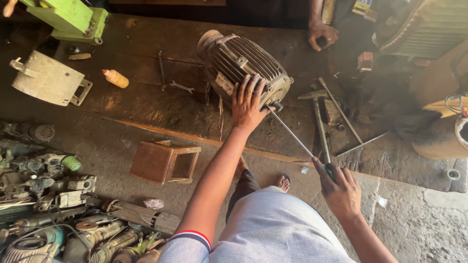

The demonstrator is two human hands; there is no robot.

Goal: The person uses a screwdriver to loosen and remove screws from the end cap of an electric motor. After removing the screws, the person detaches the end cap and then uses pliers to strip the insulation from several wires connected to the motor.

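The left hand (247, 101) is lying flat and open on the motor (242, 67), with its fingers spread over the grey ribs. The motor is lying on its side on the counter (146, 97), near the middle. The right hand (341, 191) is closing around the green handle of a long screwdriver (295, 139). The thin metal rod is reaching up and to the left, and its tip is touching the end of the motor, just beside the left hand.

A hammer (319, 122) is lying on the counter to the right of the screwdriver. Two thin rods (341, 112) are lying near it. A small spanner (181, 87) is lying to the left of the motor. Farther left, an orange bottle (116, 78) is lying on its side. A pale metal cover (46, 80) is sitting near the left edge, and a green machine (73, 19) is standing at the far left corner. A small red block (364, 61) is sitting at the right.

Another person's hand (321, 35) is resting on the far side of the counter.

A small wooden stool (165, 161) is standing on the floor below the counter. A heap of old power tools (53, 204) is lying on the floor at the left. A bare foot (282, 182) is showing below, between the two arms.
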